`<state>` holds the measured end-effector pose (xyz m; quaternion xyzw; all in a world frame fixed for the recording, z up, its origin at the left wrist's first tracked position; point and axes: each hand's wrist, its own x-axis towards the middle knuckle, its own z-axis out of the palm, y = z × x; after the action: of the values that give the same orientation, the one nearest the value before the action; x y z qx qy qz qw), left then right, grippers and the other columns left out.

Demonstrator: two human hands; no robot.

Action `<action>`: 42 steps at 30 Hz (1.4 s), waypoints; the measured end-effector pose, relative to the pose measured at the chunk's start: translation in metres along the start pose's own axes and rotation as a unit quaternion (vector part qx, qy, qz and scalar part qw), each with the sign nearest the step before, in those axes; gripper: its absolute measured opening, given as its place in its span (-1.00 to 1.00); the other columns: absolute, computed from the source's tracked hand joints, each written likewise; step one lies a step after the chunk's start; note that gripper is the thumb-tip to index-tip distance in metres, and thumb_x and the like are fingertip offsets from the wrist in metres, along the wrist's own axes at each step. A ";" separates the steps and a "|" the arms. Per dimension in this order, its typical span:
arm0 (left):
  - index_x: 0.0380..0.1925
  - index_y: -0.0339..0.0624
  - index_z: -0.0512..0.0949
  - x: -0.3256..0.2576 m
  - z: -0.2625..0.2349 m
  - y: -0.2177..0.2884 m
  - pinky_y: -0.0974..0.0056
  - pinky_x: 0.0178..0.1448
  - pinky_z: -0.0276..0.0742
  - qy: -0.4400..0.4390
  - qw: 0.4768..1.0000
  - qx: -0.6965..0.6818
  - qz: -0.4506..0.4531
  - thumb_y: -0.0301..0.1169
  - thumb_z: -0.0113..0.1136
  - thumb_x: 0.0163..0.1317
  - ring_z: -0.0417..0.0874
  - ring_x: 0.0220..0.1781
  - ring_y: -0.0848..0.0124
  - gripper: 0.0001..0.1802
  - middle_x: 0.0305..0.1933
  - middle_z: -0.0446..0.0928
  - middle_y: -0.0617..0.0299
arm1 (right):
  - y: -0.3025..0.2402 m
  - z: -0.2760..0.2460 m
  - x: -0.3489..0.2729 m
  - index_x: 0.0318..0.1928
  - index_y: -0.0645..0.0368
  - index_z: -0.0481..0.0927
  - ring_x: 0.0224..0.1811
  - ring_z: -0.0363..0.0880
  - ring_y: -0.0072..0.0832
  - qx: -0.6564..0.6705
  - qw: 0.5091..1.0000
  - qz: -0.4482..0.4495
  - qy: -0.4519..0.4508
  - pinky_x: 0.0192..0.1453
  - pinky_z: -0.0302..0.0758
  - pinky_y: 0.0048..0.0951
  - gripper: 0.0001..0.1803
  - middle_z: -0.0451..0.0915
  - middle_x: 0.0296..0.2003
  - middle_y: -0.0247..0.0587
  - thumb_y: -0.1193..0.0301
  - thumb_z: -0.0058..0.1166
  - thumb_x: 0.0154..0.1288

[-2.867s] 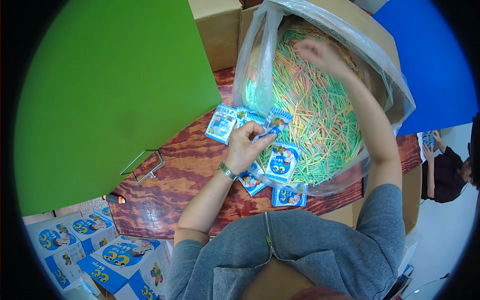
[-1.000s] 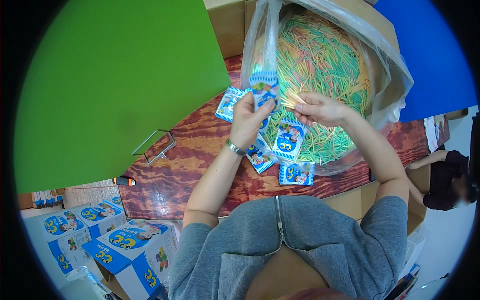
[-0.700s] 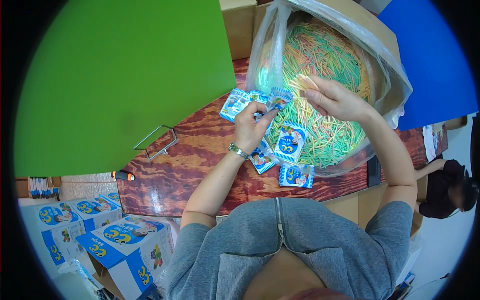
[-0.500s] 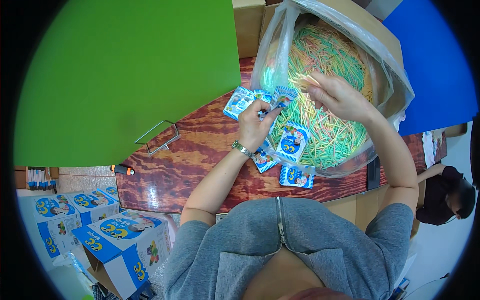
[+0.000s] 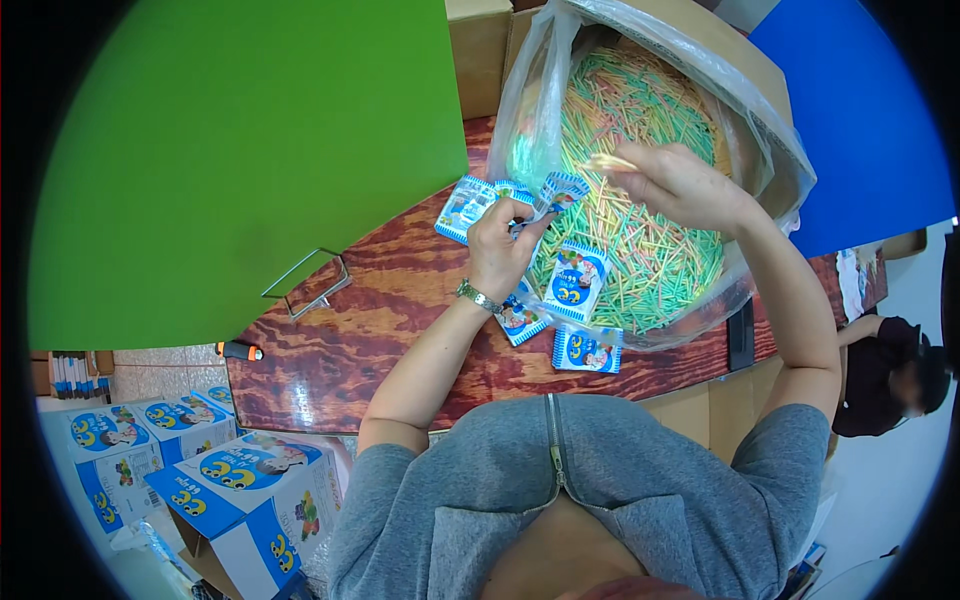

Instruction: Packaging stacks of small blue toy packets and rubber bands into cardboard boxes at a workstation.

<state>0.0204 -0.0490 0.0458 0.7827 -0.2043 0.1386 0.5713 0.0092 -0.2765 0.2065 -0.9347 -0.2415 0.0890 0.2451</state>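
Note:
My left hand (image 5: 502, 245), with a metal-band watch at the wrist, grips a small blue-and-white packet (image 5: 561, 193) at the left edge of the plastic-lined box. Over the box, my right hand (image 5: 685, 185) pinches a few pale yellow thin sticks (image 5: 606, 162), their ends toward the packet. Beneath lies a heap of thin green, yellow and pink sticks (image 5: 650, 110) inside the clear plastic liner (image 5: 545, 60). Another packet (image 5: 576, 280) rests on the near side of the heap. More packets (image 5: 463, 207) lie on the table around my left hand; one (image 5: 587, 351) is at the near side.
The red-brown wood-grain table (image 5: 390, 270) carries a bent metal wire stand (image 5: 315, 285) and an orange-black tool (image 5: 239, 351). A green panel (image 5: 250, 150) stands left, a blue panel (image 5: 860, 120) right. Printed cartons (image 5: 250, 480) sit lower left. Another person (image 5: 890, 380) is at the right.
The whole view has shifted slightly. My right hand with the sticks stays close to the packet, its fingers turned a little. My left hand keeps its grip on the packet.

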 end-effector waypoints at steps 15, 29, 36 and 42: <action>-0.30 -0.22 0.57 0.000 -0.007 0.006 0.15 -0.21 0.52 0.000 0.986 0.076 0.149 -0.61 0.33 -0.03 0.61 -0.26 0.09 -0.76 -0.32 0.59 0.07 | -0.038 -0.007 0.025 -0.06 0.32 0.49 -0.42 0.63 -0.07 -0.145 0.979 -0.003 -0.141 -0.29 0.51 -0.10 -0.62 0.56 -0.54 0.02 0.20 0.09 0.39; -0.20 -0.32 0.60 -0.001 -0.016 -0.012 0.35 -0.25 0.49 -0.105 0.982 -0.154 -0.025 -0.47 0.15 0.33 0.63 -0.32 0.40 -0.86 -0.32 0.61 0.13 | -0.009 0.047 0.030 0.02 0.14 0.59 -0.27 0.64 -0.15 -0.069 0.971 -0.179 0.139 -0.19 0.55 -0.22 -0.65 0.62 -0.25 -0.14 0.30 0.23 0.25; -0.13 -0.26 0.60 -0.019 -0.024 -0.048 0.11 -0.04 0.51 -0.014 0.995 0.087 0.048 -0.37 0.16 0.32 0.61 -0.15 0.14 -0.78 -0.19 0.60 0.05 | 0.038 0.144 0.047 -0.03 0.08 0.56 -0.27 0.68 -0.04 -0.005 0.991 -0.008 0.131 -0.18 0.57 -0.09 -0.73 0.68 -0.30 -0.06 0.30 0.15 0.30; -0.04 -0.17 0.59 -0.044 -0.016 -0.046 0.13 0.06 0.54 -0.193 0.959 0.174 0.109 -0.44 0.26 0.18 0.58 -0.01 0.10 -0.69 -0.06 0.57 0.09 | 0.045 0.149 0.031 -0.07 0.07 0.55 -0.17 0.63 -0.02 -0.084 0.991 0.062 0.088 -0.14 0.55 -0.05 -0.67 0.61 -0.24 -0.01 0.19 0.21 0.24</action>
<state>0.0035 -0.0144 -0.0075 0.8551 -0.3672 0.0796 0.3572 0.0120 -0.2339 0.0541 -0.9694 -0.1674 0.0009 0.1797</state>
